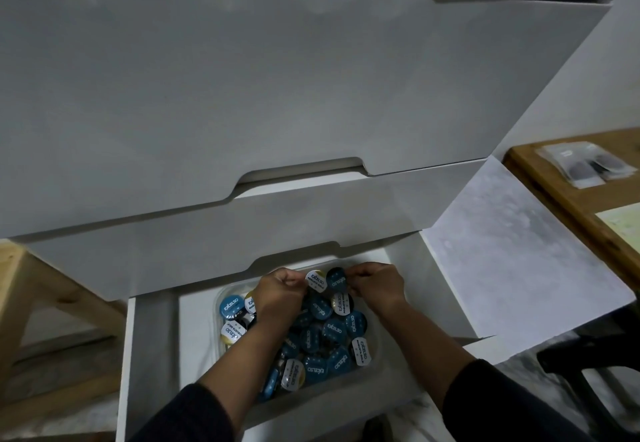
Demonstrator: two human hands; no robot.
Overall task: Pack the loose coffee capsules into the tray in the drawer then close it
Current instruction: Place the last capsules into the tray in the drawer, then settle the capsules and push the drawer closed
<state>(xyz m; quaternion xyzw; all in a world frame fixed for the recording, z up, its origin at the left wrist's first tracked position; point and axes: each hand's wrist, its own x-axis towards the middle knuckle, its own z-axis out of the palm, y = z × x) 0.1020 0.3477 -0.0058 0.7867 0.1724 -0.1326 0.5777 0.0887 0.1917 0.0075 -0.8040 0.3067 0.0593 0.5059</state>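
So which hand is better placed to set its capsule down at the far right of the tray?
Probably the right hand: it pinches the dark blue capsule over the tray's far right, while the left hand holds the white capsule nearer the middle.

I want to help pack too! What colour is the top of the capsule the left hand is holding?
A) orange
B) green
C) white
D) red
C: the left hand pinches a white-topped capsule at the far end of the tray, right beside the dark blue capsule that the right hand holds.
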